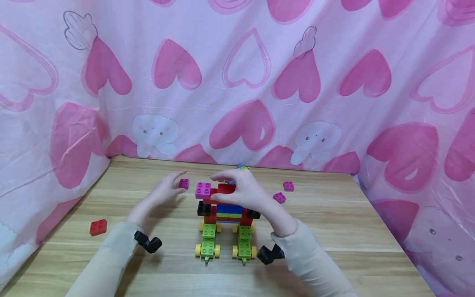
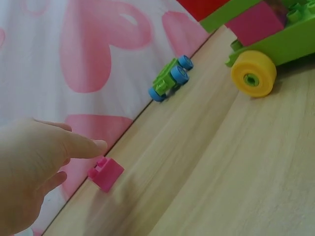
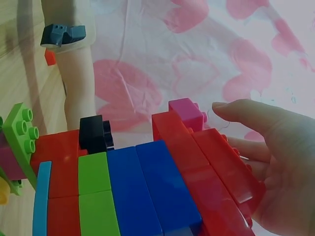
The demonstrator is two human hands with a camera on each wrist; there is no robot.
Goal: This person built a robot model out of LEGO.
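My left hand (image 1: 165, 190) reaches over the table at the left, fingers spread, with a pink brick (image 1: 184, 183) just beyond the fingertips. In the left wrist view a gap shows between the finger and that pink brick (image 2: 106, 174). My right hand (image 1: 243, 190) is at the top of a built brick figure, beside its red bricks (image 3: 197, 169). Another pink brick (image 1: 203, 190) sits on the figure's upper left end. The right thumb is extended close to this brick (image 3: 187, 114), apart from it in the right wrist view; the other fingers are partly hidden behind the red bricks.
The figure stands on green wheeled bases (image 1: 208, 243) with yellow wheels. A red brick (image 1: 98, 227) lies far left, and two pink bricks (image 1: 283, 192) lie to the right. Behind the figure is a small green car (image 2: 170, 77) with blue wheels. A heart-patterned curtain (image 1: 245, 82) borders the table.
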